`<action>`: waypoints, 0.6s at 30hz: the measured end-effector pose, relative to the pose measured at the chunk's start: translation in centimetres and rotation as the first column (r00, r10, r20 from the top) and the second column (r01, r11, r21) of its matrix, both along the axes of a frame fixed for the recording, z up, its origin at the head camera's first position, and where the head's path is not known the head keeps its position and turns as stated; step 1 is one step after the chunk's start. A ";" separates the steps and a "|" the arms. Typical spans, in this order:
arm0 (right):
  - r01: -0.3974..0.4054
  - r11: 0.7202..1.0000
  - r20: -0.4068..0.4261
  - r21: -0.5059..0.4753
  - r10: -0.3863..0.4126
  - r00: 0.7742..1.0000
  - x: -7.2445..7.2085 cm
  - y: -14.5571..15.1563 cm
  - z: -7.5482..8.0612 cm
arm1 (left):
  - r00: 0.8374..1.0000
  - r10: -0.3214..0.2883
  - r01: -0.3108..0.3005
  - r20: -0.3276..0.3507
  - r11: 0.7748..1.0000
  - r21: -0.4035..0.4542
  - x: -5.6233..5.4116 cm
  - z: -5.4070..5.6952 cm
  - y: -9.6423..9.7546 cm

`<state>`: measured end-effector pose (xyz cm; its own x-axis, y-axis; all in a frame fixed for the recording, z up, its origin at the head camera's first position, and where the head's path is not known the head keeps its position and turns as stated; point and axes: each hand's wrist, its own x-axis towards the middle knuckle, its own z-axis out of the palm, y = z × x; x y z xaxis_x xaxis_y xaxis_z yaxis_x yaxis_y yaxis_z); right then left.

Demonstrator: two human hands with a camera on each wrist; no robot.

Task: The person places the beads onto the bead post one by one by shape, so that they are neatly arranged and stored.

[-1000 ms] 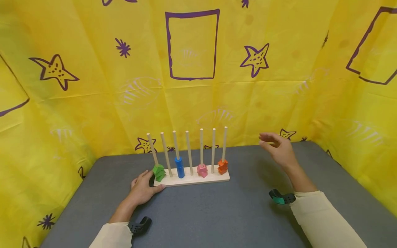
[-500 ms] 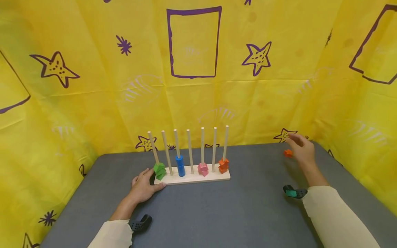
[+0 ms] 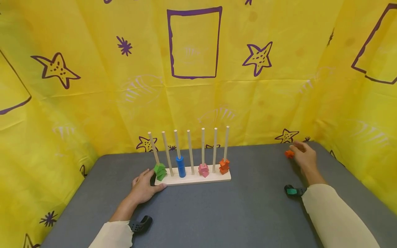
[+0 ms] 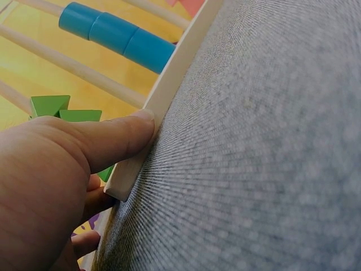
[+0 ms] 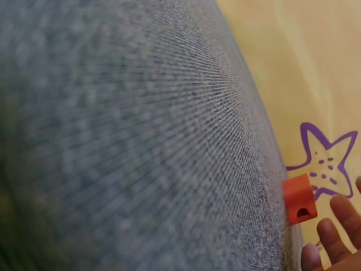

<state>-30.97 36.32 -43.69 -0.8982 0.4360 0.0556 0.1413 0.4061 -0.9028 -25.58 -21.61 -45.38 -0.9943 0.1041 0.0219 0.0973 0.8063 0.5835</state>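
My left hand (image 3: 145,187) grips the left end of a wooden peg board (image 3: 198,179), its thumb pressed on the front edge in the left wrist view and other fingers behind the end. The board carries several upright pegs. Green pieces (image 3: 160,172) sit on the leftmost peg, blue cylinders (image 3: 181,167) on the third, pink pieces (image 3: 203,170) on the fifth and orange pieces (image 3: 224,166) on the rightmost. At the far right of the table, my right hand (image 3: 306,157) is beside a loose orange piece (image 5: 299,199), fingers loosely bent near it; contact is unclear.
The grey cloth-like table top (image 3: 198,213) lies under everything. A yellow printed curtain (image 3: 195,103) rises behind it and along both sides. Dark bands sit at the wrists, one on the left (image 3: 141,224) and one on the right (image 3: 294,191).
My right hand has travelled right across the table, then lowered to the loose orange piece. That piece came into sight half a second ago. The left hand and peg board stay put.
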 end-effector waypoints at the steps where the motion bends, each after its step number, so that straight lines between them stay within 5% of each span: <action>1: 0.000 1.000 0.008 0.004 0.000 1.000 -0.1 0.1 -0.1 | 1.000 0.001 -0.001 0.001 1.000 0.000 0.0 0.0 0.0; 8: -0.073 0.989 0.114 0.131 0.059 0.992 -0.2 0.3 -0.6 | 1.000 0.006 -0.006 0.004 1.000 0.005 0.2 0.2 0.1; 13: -0.097 0.945 0.167 0.313 0.046 0.985 -0.4 0.2 -0.7 | 1.000 0.005 -0.005 0.000 1.000 0.005 0.3 0.4 0.1; 18: -0.104 0.918 0.153 0.384 0.048 0.987 -0.6 0.0 -1.0 | 1.000 0.006 -0.006 0.006 1.000 0.009 0.3 0.3 0.2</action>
<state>-31.52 36.28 -44.73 -0.9388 0.3349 0.0809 0.2069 0.7358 -0.6448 -25.33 -21.45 -45.05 -0.9951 0.0979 0.0170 0.0889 0.8018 0.5909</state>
